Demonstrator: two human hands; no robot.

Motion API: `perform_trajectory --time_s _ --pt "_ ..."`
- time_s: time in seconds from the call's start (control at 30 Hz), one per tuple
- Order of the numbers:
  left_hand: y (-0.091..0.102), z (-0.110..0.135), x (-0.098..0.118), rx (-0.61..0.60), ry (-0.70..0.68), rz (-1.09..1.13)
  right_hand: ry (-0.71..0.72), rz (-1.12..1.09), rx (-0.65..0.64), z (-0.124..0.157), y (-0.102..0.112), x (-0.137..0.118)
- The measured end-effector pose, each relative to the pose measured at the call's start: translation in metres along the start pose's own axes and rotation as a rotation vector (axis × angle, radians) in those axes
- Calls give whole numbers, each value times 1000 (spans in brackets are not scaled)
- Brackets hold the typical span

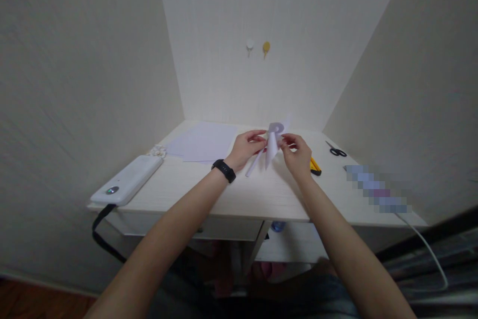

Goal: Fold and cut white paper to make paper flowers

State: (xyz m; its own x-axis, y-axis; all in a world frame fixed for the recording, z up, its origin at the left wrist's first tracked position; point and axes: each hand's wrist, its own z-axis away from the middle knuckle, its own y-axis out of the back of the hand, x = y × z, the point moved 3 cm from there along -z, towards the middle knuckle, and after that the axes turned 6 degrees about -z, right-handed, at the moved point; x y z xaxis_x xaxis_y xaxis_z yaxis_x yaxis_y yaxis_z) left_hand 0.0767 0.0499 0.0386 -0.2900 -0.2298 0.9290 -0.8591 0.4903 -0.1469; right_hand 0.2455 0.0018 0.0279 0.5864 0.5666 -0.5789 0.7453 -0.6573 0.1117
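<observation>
A white paper pinwheel point(273, 146) with curled blades is held up over the desk between my two hands. From it a thin white paper stick point(254, 163) slants down toward the desktop. My left hand point(249, 146), with a black watch at the wrist, closes its fingers on the pinwheel's left side, near the top of the stick. On the other side, my right hand point(296, 152) pinches the pinwheel close to its middle. The blades partly hide the fingertips of both hands.
White paper sheets point(211, 142) lie at the back left. A white power bank point(129, 179) with a black cable rests at the left edge. To the right are a yellow-and-black cutter point(315, 166), black-handled scissors point(337, 151) and a blurred-out device point(375, 189). Walls enclose the desk.
</observation>
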Motion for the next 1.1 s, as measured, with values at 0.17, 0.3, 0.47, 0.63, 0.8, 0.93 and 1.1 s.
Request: perform_trajectory --time_s 0.17,0.3,0.47,0.63,0.8,0.93,1.1 --pt "0 -1 -3 -22 -140 -204 97 63 -58 3 -3 -7" --pt "-1 -2 -4 -60 -161 -184 16 -11 -84 1 -3 -1" --pt "0 -2 -1 -63 -93 -137 -47 -123 -201 -3 -4 -3" --pt "1 1 1 -72 114 -105 -67 -130 -253 -1 -6 -8" --pt "0 3 2 -111 213 -32 -74 -144 -274 2 -9 -7" --pt "-1 3 2 -96 236 -2 -91 -161 -281 4 -11 -6" --pt "0 2 1 -75 220 15 -96 -154 -308 4 -12 -5"
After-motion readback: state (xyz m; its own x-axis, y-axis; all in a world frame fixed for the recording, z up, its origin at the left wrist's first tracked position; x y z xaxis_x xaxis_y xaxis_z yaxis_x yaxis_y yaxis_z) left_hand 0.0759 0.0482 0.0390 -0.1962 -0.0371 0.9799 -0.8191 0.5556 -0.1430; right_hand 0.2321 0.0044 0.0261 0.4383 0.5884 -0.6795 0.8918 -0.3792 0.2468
